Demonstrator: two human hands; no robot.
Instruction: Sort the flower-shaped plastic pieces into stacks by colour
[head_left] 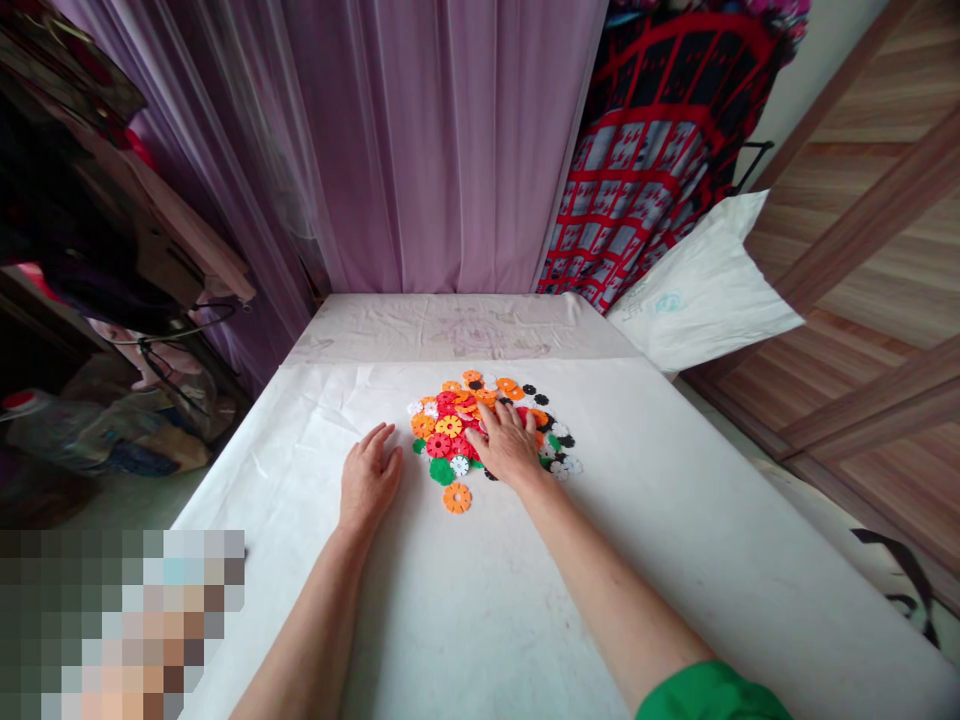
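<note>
Head view: the right hand (510, 442) is spread out on top of a pile of bright round pieces (448, 425), fingers apart; I can't tell if its fingertips pinch one; the left hand (371, 470) is just beside the pile, on its left, with its thumb held away from the fingers; the pieces have little cuts around the edge, like flowers, and are red, orange, green, black and white; one orange piece (457, 498) lies at the near edge; the pile sits on a white bench (465, 620); past the bench hangs a purple curtain (450, 150); to the right are a red and black cloth (630, 160), a white bag (697, 290) and brown wooden panels (870, 250).
</note>
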